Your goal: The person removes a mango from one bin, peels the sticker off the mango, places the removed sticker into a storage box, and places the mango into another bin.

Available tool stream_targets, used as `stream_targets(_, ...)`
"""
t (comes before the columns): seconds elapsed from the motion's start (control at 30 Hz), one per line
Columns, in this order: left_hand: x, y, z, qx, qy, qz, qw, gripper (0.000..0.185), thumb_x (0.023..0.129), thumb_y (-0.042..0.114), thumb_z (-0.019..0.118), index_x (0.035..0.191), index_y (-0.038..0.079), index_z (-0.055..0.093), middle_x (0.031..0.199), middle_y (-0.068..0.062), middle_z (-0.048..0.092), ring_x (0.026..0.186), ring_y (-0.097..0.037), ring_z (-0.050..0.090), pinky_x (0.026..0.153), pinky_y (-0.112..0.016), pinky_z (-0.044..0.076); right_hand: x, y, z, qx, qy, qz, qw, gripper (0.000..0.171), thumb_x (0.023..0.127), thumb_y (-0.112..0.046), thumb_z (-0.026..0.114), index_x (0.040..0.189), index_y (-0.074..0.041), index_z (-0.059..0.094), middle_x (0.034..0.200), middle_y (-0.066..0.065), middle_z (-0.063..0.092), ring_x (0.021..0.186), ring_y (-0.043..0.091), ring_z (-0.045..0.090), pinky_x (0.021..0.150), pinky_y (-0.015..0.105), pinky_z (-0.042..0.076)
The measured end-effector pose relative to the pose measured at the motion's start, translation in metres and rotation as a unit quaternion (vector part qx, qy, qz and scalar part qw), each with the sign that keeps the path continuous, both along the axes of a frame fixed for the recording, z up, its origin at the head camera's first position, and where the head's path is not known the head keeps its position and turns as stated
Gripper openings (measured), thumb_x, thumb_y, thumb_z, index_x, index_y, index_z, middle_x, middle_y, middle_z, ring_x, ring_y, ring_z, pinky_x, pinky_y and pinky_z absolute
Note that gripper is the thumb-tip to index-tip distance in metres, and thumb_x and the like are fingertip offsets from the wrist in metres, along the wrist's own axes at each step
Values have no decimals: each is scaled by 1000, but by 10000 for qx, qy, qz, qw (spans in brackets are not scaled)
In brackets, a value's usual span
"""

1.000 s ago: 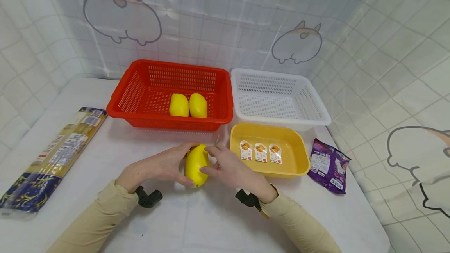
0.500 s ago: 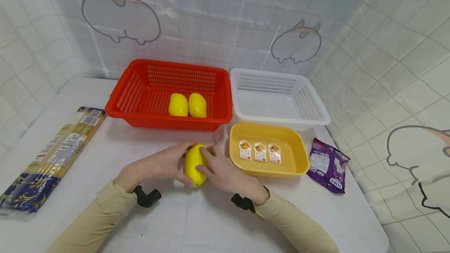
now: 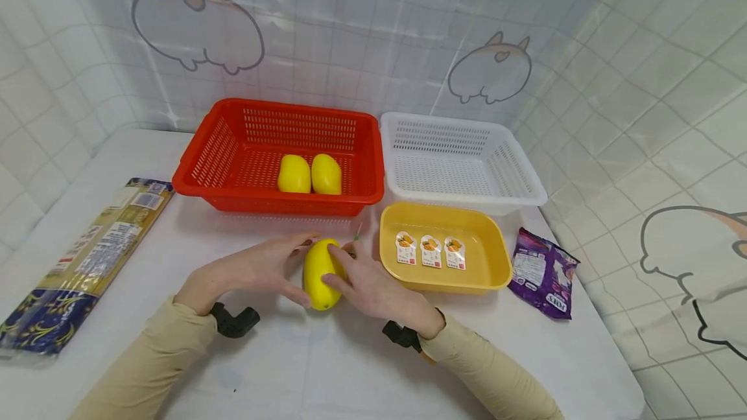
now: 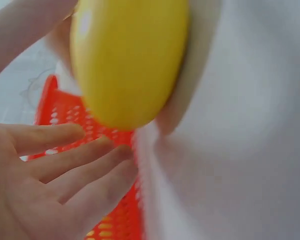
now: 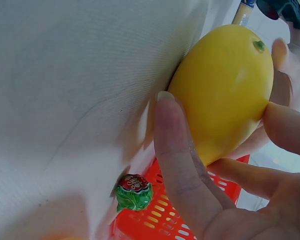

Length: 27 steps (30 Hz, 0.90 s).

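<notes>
White tiled backdrop with cartoon cat outlines, and a white table (image 3: 350, 368) under me. On it, just in front of the red basket (image 3: 233, 148), stands a yellow mango (image 3: 321, 273), long axis running away from me toward the basket, stem end at the near tip in the right wrist view. Both hands flank it equally close. My left hand (image 3: 257, 271) cups its left side, thumb curled under the near end and fingers (image 4: 65, 165) relaxed around the back. My right hand (image 3: 373, 287) grasps the right side, index finger laid over the top. Forearms converge in a V, wrists low on the table. A small green sticker (image 5: 134, 191) lies just beyond the mango; the yellow tray (image 3: 478, 280) sits to its right.
</notes>
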<state>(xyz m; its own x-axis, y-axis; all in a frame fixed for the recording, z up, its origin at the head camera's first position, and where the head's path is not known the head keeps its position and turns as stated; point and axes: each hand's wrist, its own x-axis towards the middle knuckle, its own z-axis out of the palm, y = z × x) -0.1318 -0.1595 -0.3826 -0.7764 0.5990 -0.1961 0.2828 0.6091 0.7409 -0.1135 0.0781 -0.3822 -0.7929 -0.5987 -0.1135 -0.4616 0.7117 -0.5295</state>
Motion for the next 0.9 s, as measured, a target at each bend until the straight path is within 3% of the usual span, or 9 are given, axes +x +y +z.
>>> stream_targets(0.27, 2, -23, 26, -145, 143, 418, 9989, 109, 72, 54, 84, 158, 18, 28, 160, -10, 34, 141, -39, 40, 110, -60, 40, 0, -1, -1, 43, -89, -40, 9999, 65, 102, -45, 52, 156, -14, 35, 131, 8, 44, 103, 15, 51, 84, 19, 50)
stream_targets(0.47, 3, -37, 42, -132, 658, 763, 9948, 99, 74, 55, 83, 154, 19, 37, 152, -10, 47, 137, -37, 46, 104, -60, 46, 0, -2, 0, 84, -163, -54, 9998, 65, 102, -47, 51, 156, -16, 34, 131, 8, 48, 103, 14, 51, 85, 21, 50)
stream_targets(0.7, 1, -49, 54, 263, 1193, 1130, 9861, 86, 80, 47, 81, 152, 19, 42, 151, -10, 48, 136, -35, 45, 103, -62, 46, 0, -2, 1, 112, -307, -63, 9994, 66, 102, -50, 50, 157, -18, 33, 133, 9, 52, 103, 15, 51, 86, 23, 50)
stream_targets(0.9, -1, -59, 58, 478, 1615, 1588, 9728, 85, 82, 32, 83, 153, 18, 40, 154, -10, 45, 138, -38, 43, 105, -62, 43, 0, -4, 0, 49, -487, -102, 9987, 67, 101, -51, 51, 157, -20, 31, 134, 7, 53, 104, 15, 51, 89, 25, 50)
